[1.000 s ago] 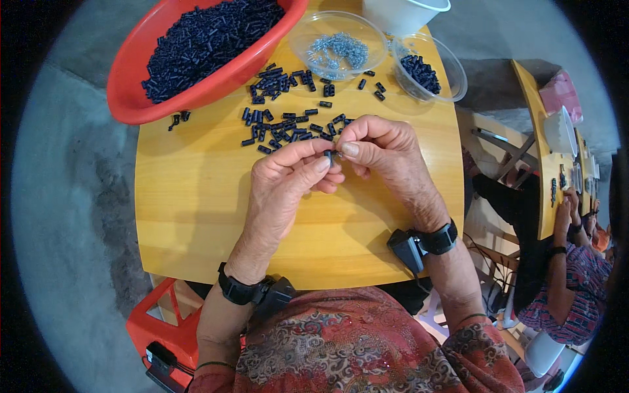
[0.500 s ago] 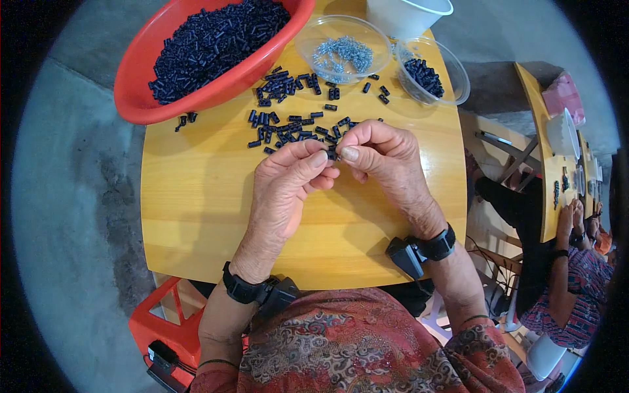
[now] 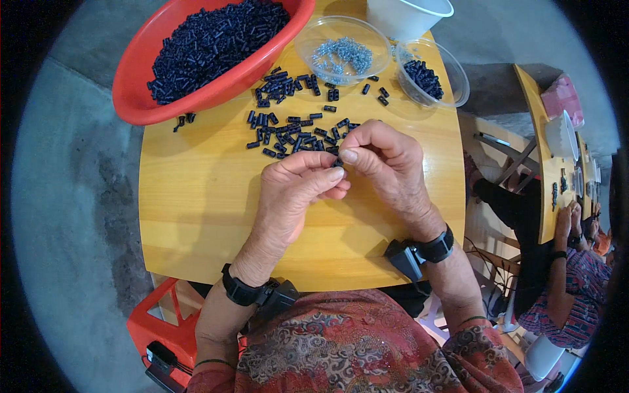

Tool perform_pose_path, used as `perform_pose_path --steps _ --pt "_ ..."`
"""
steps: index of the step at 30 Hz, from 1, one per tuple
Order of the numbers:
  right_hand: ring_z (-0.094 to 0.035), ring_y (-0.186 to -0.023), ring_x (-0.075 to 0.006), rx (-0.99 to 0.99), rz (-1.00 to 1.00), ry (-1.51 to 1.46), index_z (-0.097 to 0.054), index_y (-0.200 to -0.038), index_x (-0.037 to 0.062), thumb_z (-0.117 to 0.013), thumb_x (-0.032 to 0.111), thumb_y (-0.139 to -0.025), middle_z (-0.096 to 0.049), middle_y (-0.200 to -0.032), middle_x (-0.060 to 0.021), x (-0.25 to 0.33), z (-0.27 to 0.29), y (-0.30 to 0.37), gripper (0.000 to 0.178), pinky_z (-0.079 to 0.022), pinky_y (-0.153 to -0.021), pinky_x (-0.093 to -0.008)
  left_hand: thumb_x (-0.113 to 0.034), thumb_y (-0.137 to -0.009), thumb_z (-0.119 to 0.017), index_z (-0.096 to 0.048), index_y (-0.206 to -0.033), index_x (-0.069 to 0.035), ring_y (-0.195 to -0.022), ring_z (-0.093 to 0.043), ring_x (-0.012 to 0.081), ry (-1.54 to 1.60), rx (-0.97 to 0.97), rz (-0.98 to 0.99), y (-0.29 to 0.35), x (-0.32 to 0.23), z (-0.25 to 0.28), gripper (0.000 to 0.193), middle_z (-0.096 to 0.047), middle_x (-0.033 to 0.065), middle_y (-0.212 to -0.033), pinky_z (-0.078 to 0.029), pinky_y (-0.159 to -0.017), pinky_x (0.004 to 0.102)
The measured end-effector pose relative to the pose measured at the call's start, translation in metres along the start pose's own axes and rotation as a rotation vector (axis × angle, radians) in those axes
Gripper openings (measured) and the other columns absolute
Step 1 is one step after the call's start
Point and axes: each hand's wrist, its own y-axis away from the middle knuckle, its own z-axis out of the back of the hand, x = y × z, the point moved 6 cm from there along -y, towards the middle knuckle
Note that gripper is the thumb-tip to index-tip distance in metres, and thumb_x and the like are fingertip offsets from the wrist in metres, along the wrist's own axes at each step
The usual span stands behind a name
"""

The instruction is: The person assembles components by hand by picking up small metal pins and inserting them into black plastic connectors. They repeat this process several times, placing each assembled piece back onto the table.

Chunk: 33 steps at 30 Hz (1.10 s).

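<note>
Over the middle of the table, my left hand (image 3: 291, 193) pinches a small black plastic connector piece (image 3: 338, 163) between thumb and fingers. My right hand (image 3: 390, 167) meets it there, thumb and forefinger pressed together at the piece's upper end. Whatever the right fingertips hold is too small to make out. Just beyond both hands lie many loose black pieces (image 3: 296, 134) of the same kind, short with holes in them. Farther back, a clear round bowl (image 3: 321, 29) contains small shiny silvery-blue parts (image 3: 344, 56).
A red basin (image 3: 134, 108) heaped with black pieces overhangs the table's far left. At the far right stand a clear bowl (image 3: 452, 85) with black pieces and a white tub (image 3: 409, 19). Another person (image 3: 563, 288) works at a table to the right; a red stool (image 3: 147, 321) stands lower left.
My left hand has shifted slightly right and nearer me with the black piece, which now sits more upright. My right hand stays close against it, almost unmoved.
</note>
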Motion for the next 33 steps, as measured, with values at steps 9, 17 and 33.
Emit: perform_pose_path --steps 9,17,33 --pt "-0.062 -0.068 -0.0155 0.113 0.040 0.217 -0.064 -0.081 0.0013 -0.069 0.006 -0.082 -0.063 -0.073 -0.0070 0.012 -0.001 -0.002 0.007 -0.049 -0.062 -0.0277 0.000 -0.083 -0.068 -0.067 -0.098 0.004 -0.072 -0.067 0.0133 -0.281 0.009 -0.051 -0.003 -0.001 0.002 0.016 -0.069 0.0098 -0.084 -0.056 -0.066 0.0240" --pt "-0.063 -0.070 -0.0180 0.186 0.013 0.143 -0.068 -0.084 0.0020 -0.070 0.008 -0.082 -0.065 -0.074 -0.0068 0.011 -0.002 -0.001 0.007 -0.050 -0.063 -0.0291 0.000 -0.083 -0.069 -0.067 -0.098 0.004 -0.072 -0.068 0.0140 -0.242 0.008 -0.049 -0.002 -0.004 0.002 0.017 -0.069 0.0105 -0.085 -0.057 -0.063 0.0245" --pt "-0.064 -0.075 -0.0162 0.172 -0.055 0.047 -0.067 -0.097 0.0005 -0.066 0.005 -0.085 -0.066 -0.080 -0.0072 0.008 -0.003 0.002 0.013 -0.051 -0.067 -0.0267 0.000 -0.081 -0.071 -0.066 -0.099 0.004 -0.072 -0.068 0.0142 -0.187 -0.056 -0.081 -0.001 -0.010 0.010 0.019 -0.069 0.0110 -0.084 -0.057 -0.063 0.0241"
